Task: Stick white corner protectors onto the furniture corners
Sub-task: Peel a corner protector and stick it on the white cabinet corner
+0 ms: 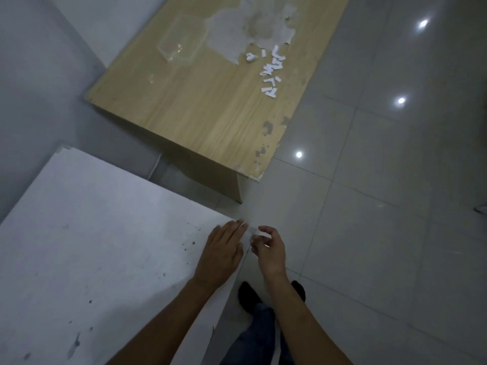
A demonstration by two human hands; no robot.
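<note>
Now at the near-right corner of the white desk [92, 233]: left hand [222, 252] flat, fingers straight, pressing a white corner protector [249, 234]; right hand [270, 248] pinching its outer flap. Likely light, soft, sticky; best pinched by the edges.

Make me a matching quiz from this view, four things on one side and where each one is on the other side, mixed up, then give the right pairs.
Things:
1. left hand
2. right hand
3. loose white corner protectors
4. clear plastic container

Places:
A. in a row on the wooden table, near its right edge
B. flat on the white table at its corner
C. just off the white table's corner, over the floor, fingers curled
D. on the wooden table, left of the torn white patch

Pairs: 1-B, 2-C, 3-A, 4-D
</note>
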